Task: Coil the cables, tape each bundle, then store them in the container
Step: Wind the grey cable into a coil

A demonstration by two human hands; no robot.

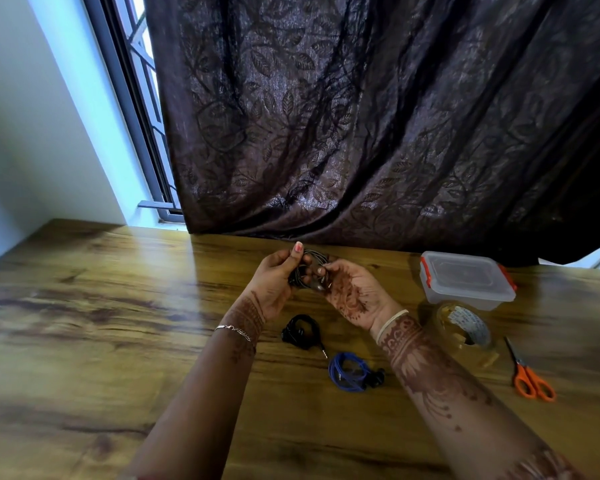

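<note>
Two hands meet above a wooden table, both closed on the same dark cable coil (317, 258). The left hand (272, 284) curls its fingers round the coil's near-left side, with the thumb raised against the top of the loops. The right hand (352, 294), palm turned up and patterned with henna, pinches the coil's right side with thumb and fingertips. The coil is held upright between them, clear of the table (101, 323). Whether any tape is on it cannot be made out. A thin chain bracelet (232, 330) circles the left wrist and a pale bangle (390, 323) the right.

Just below the hands, a black cable bundle (300, 332) lies on the wood between the forearms, its metal jack plug pointing toward the camera. Nearer the camera and beside the right forearm lies a blue cable bundle (347, 372), wound in loops with a dark end piece at its right.

To the right of the hands, the clear plastic container (471, 299) stands near the table's far edge with its lid on and orange clips at the ends. A roll of clear tape (466, 329) sits just in front of it. Orange-handled scissors (530, 377) lie closed further right, handles toward the camera.

Behind the table hangs a dark curtain (361, 116) with a leaf pattern, its hem touching the far edge. At the left, a grilled window (142, 98) shows beside it.
</note>
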